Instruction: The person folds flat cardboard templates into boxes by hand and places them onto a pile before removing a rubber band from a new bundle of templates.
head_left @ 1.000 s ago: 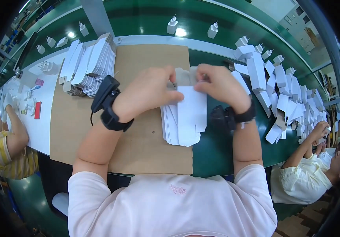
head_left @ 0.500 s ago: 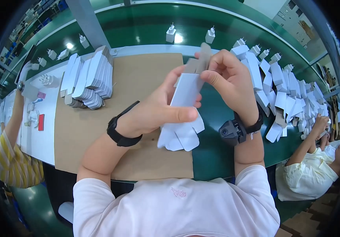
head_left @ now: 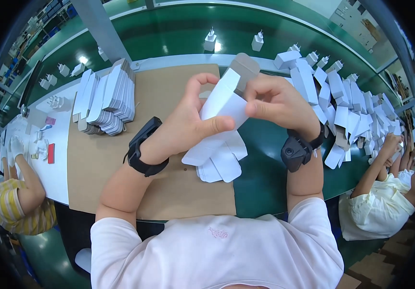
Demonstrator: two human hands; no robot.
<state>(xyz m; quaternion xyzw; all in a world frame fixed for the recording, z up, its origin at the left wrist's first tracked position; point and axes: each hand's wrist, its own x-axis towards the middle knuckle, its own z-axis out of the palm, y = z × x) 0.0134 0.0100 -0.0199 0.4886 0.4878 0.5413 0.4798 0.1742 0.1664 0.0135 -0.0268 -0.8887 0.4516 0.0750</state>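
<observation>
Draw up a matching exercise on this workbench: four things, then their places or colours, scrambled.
1. Grey-flapped carton
2. Large sheet
3. Small block-shaped object
4. Jumbled carton heap

A. Red, on the white surface at left
B. On the green tabletop at right
C. In the left hand's grip
D. Brown, lying flat

Pairs: 1-C, 2-D, 3-A, 4-B

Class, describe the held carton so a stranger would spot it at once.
Start at the big brown cardboard sheet in front of the person. Over its right edge, the left hand holds a white carton, the right hand at its right side. Unlike the flat cartons lying beneath it, this one is opened into a box shape, a grey flap at its far end.
</observation>
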